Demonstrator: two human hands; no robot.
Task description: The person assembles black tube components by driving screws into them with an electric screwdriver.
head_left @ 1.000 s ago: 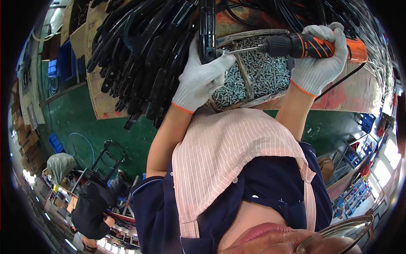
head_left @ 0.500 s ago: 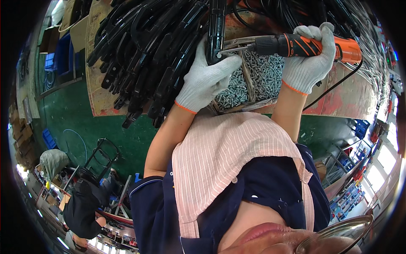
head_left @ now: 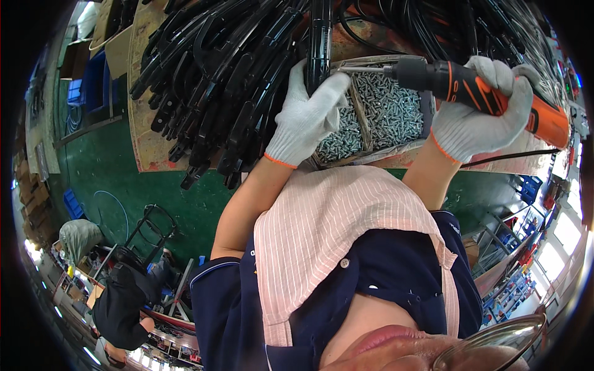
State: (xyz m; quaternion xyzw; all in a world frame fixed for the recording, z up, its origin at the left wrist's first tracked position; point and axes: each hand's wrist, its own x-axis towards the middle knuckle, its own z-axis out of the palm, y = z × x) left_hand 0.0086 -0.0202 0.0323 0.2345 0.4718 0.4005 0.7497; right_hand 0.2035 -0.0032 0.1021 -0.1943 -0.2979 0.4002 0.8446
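Note:
My left hand, in a white knit glove, grips a black metal bar that stands upright out of the glove. My right hand, also gloved, holds an orange and black electric screwdriver level, its bit pointing left at the bar just above my left fingers. Under both hands sits a box of silver screws, split by a divider.
A big heap of black metal bars covers the brown bench to the left. A black cable runs from the screwdriver. Green floor lies beyond; another person in dark clothes bends over at lower left.
Both hands and the screwdriver shifted slightly left and up in the picture; the bit stays against the bar held by my left hand.

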